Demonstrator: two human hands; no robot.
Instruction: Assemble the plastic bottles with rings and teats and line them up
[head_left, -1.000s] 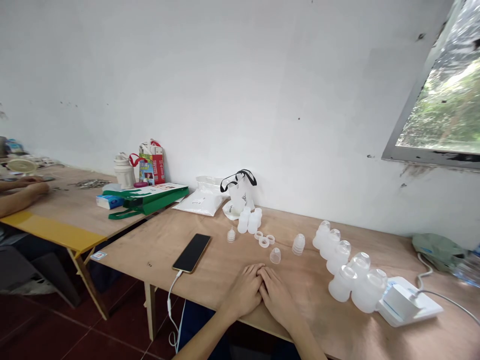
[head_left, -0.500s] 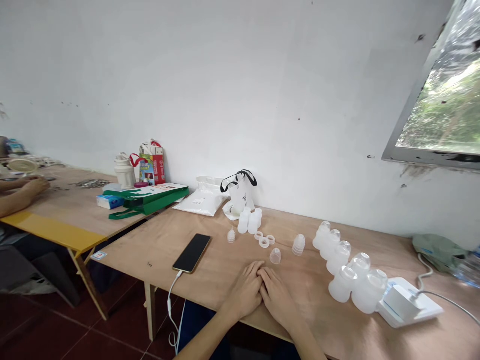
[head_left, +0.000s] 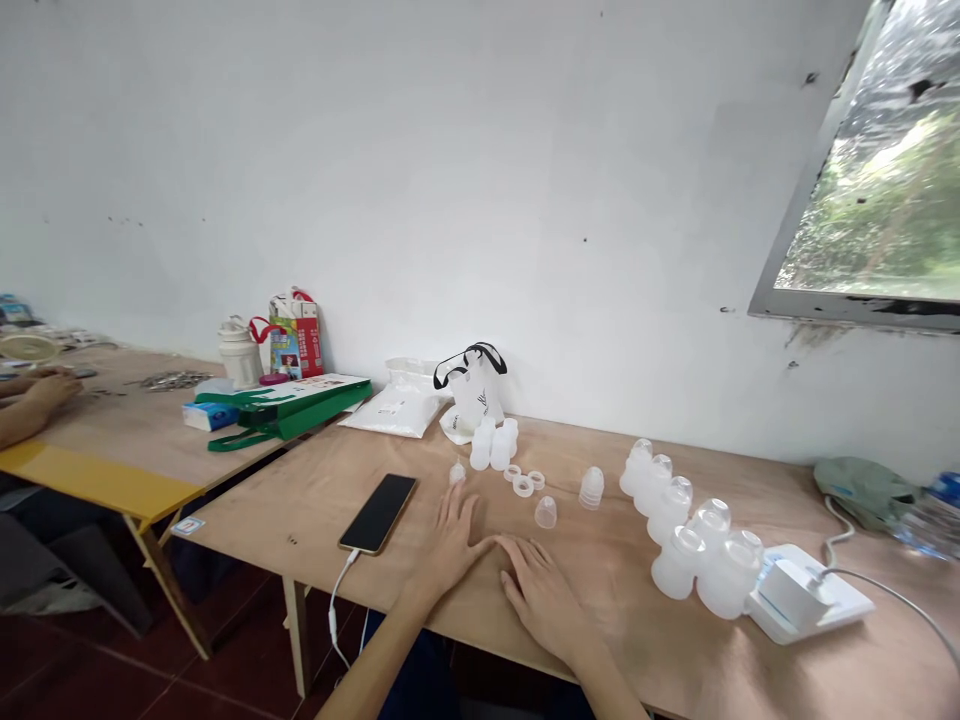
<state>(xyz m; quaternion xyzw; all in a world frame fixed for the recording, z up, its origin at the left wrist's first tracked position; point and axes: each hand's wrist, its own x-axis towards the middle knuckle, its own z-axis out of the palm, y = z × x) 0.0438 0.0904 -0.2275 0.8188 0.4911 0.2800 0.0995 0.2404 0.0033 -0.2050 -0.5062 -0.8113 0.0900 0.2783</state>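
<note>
My left hand (head_left: 450, 540) reaches forward over the table with its fingers spread. Its fingertips are at or just in front of a small stack of bottle nipples (head_left: 457, 471); whether they touch is unclear. Flat on the wood near the front edge lies my right hand (head_left: 538, 590), fingers stretched and holding nothing. Beyond the hands are several white screw rings (head_left: 523, 486), a single clear cap (head_left: 546, 513) and a stack of clear caps (head_left: 591, 488). Small frosted bottles (head_left: 480, 445) stand behind the rings. On the right, capped baby bottles (head_left: 677, 562) stand in a group.
A phone (head_left: 379, 513) on a white cable lies left of my hands. White plastic bags (head_left: 397, 405) lean by the wall. A power strip (head_left: 806, 600) with a charger sits right of the bottles. At the left table are a green bag (head_left: 300, 412) and another person's hand (head_left: 54, 388).
My hands were together with fingers overlapping. Now the left has moved forward and left towards the nipples, fingers opened out, while the right stays on the table. The view has shifted slightly.
</note>
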